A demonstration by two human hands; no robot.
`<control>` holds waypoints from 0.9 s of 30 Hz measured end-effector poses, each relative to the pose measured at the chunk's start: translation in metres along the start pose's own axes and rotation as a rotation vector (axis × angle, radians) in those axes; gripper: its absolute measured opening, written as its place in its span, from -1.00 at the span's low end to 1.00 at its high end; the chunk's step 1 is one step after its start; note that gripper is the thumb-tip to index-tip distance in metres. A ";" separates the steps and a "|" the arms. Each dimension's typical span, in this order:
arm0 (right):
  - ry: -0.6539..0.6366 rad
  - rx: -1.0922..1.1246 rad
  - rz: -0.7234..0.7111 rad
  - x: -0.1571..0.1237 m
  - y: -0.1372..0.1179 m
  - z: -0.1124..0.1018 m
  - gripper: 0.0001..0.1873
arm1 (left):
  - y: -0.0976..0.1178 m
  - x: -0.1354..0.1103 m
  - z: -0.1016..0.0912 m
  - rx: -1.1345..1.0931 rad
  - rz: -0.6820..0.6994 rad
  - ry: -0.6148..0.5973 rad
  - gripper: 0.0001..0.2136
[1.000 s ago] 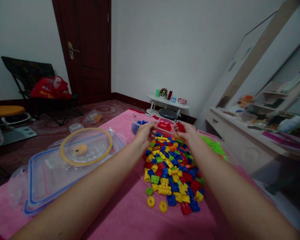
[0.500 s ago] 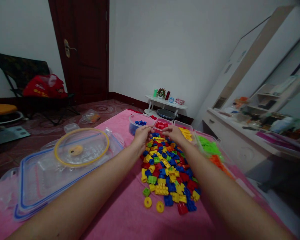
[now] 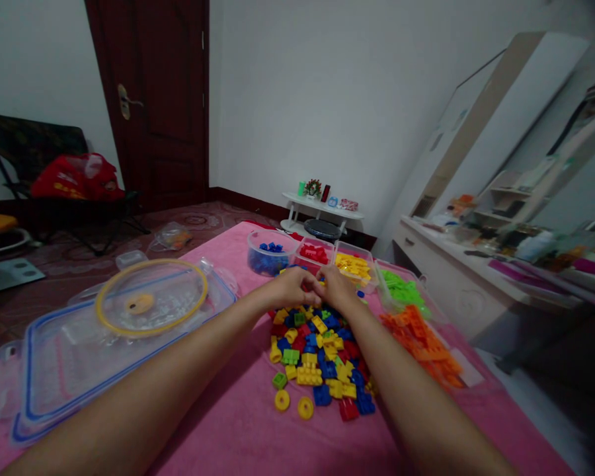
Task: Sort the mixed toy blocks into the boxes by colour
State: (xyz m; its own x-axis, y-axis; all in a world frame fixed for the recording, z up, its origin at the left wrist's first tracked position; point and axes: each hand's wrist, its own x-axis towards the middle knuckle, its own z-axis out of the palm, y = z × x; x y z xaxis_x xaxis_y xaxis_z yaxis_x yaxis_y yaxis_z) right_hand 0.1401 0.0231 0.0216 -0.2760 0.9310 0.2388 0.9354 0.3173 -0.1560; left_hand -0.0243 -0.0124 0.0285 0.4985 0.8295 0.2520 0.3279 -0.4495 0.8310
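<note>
A mixed heap of plastic building blocks in red, blue, yellow and green lies on the pink cloth. Over its far part, my left hand has its fingers curled in a pinch. Close beside it, my right hand bends its fingers down, the tips almost meeting the left ones. Whatever they hold, if anything, is hidden. Just beyond stand a round tub of blue blocks, a box of red blocks and a box of yellow blocks.
At the right are green blocks in a clear box and orange blocks. Clear lids with blue edges lie at the left, topped by a round yellow-rimmed lid. A dresser stands along the right side.
Both hands have drawn back toward me over the heap and come closer together. The boxes of red and yellow blocks show more fully. The view has shifted slightly.
</note>
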 end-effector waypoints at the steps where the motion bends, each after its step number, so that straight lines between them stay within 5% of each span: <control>1: 0.024 -0.009 0.017 -0.006 0.001 -0.001 -0.81 | 0.004 -0.003 0.003 0.071 0.038 -0.085 -0.80; 4: 0.081 0.038 0.110 -0.021 0.005 0.000 -0.81 | 0.012 -0.010 0.013 0.316 0.137 -0.161 -0.73; 11: 0.277 0.546 0.176 -0.040 0.021 -0.018 -0.52 | 0.015 -0.012 0.028 0.585 0.172 -0.058 -0.75; 13: 0.228 0.763 0.170 -0.046 0.020 -0.034 -0.52 | 0.018 -0.010 0.019 0.552 0.111 0.025 -0.78; 16: -0.007 0.969 0.174 -0.057 0.011 -0.062 -0.55 | 0.020 -0.009 -0.004 0.486 -0.018 0.087 -0.81; 21: -0.324 0.678 -0.024 -0.073 -0.005 -0.081 -0.59 | 0.008 -0.012 -0.026 0.509 -0.174 0.028 -0.85; 27: -0.403 0.143 -0.157 -0.078 -0.021 -0.067 -0.53 | -0.001 -0.016 -0.014 0.475 -0.140 0.007 -0.89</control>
State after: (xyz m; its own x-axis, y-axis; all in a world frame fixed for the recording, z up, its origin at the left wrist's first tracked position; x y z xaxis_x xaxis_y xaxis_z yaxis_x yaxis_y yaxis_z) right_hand 0.1571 -0.0683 0.0704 -0.5028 0.8563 -0.1179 0.8432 0.4559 -0.2848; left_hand -0.0442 -0.0205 0.0304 0.4186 0.8942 0.1590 0.7215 -0.4337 0.5397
